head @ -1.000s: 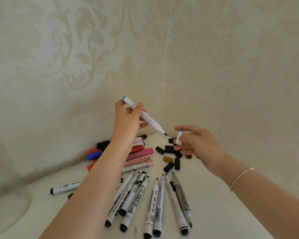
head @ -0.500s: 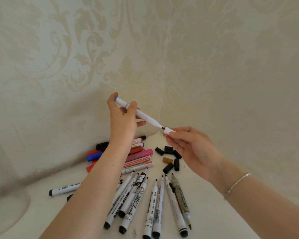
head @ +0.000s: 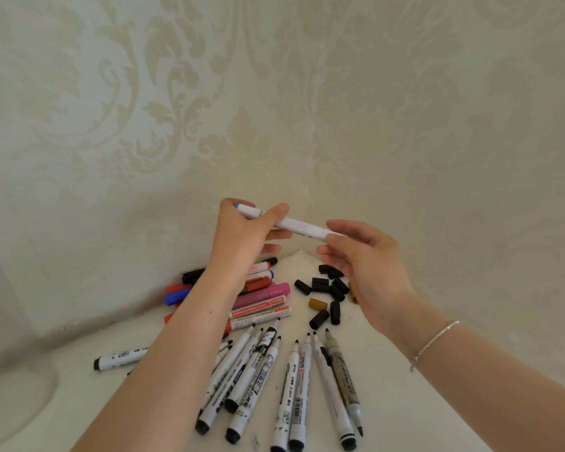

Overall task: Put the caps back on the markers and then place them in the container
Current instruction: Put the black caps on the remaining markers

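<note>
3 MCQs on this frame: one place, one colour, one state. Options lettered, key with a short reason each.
1. Where does the pile of loose caps lie?
A. under the right hand
B. inside the container
C. at the frame's left edge

2. What colour is the lone odd cap among the black ones?
A. blue
B. tan
C. pink

3. What is the state of the white marker?
A. lying on the table
B. held in the left hand
C. dropped in the container

Key: 1 A, the caps sit below that palm. 2 B, it is tan. 3 B, left fingers wrap its barrel above the table.
</note>
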A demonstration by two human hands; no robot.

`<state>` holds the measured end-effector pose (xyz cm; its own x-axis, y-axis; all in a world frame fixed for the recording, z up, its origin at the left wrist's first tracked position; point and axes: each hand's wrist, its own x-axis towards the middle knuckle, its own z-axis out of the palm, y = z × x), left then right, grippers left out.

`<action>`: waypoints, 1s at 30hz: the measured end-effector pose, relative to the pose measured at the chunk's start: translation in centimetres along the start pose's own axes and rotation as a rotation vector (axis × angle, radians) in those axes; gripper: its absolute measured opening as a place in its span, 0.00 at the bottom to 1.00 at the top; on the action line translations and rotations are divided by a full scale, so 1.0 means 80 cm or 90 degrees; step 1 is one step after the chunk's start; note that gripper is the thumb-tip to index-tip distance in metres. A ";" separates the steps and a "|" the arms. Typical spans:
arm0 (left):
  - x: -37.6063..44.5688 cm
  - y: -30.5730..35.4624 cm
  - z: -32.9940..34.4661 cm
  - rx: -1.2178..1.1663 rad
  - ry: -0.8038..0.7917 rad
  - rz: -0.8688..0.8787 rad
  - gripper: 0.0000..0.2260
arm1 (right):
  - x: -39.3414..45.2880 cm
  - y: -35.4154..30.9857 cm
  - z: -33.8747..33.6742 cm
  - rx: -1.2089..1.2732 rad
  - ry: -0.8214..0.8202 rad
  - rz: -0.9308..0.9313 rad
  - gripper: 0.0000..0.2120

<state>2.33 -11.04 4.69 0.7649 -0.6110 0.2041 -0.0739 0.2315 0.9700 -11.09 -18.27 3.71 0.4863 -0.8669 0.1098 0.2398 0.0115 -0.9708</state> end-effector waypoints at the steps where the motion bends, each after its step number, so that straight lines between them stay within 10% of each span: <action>1: 0.000 0.002 -0.003 0.020 -0.027 -0.022 0.16 | 0.003 -0.001 -0.001 0.008 0.018 0.000 0.09; 11: -0.013 0.006 -0.002 0.145 -0.403 -0.142 0.10 | 0.026 -0.006 0.003 0.054 0.072 0.042 0.07; 30: -0.028 -0.010 0.039 0.117 -0.308 -0.081 0.14 | 0.039 -0.009 0.026 -0.206 0.151 -0.077 0.14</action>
<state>-1.32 -12.25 3.91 0.3954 -0.9152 0.0784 -0.1434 0.0228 0.9894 -7.99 -19.93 5.24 0.2546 -0.9437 0.2112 -0.0121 -0.2215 -0.9751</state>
